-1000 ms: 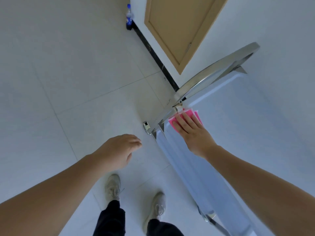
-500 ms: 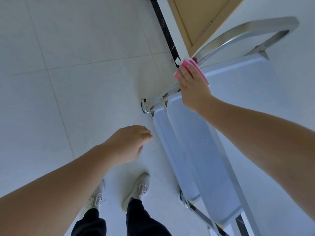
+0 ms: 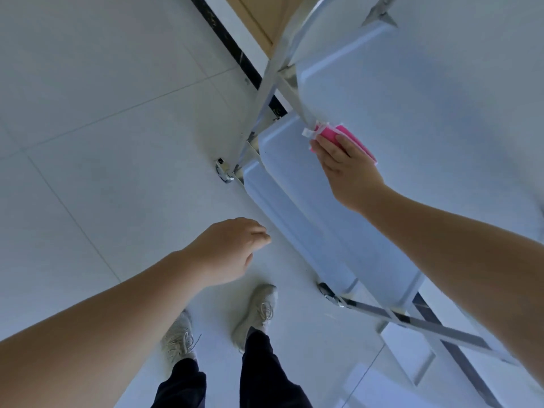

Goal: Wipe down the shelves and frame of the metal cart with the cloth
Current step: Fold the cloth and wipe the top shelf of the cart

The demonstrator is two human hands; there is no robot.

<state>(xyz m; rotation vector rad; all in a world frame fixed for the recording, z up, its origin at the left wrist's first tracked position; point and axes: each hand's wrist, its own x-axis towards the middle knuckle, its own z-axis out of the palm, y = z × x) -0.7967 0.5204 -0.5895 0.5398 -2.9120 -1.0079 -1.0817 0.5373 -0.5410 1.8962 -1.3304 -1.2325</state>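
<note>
The metal cart point(image 3: 332, 225) stands on my right, seen from above, with its top shelf point(image 3: 426, 92) over lower shelves and a curved handle bar point(image 3: 300, 28) at the far end. My right hand point(image 3: 346, 169) grips a pink cloth point(image 3: 343, 136) with a white tag against the left rim of the top shelf. My left hand point(image 3: 228, 254) hangs in the air left of the cart, fingers loosely curled, holding nothing.
White tiled floor point(image 3: 103, 128) spreads to the left. A black skirting strip point(image 3: 232, 48) and a wooden door point(image 3: 259, 16) lie beyond the cart. Castor wheels point(image 3: 223, 172) show at the cart's corners. My feet point(image 3: 259, 310) stand just left of it.
My right hand has slid the cloth back along the shelf's left rim from the handle end towards me. The camera view has tilted closer over the cart. My left hand stays idle.
</note>
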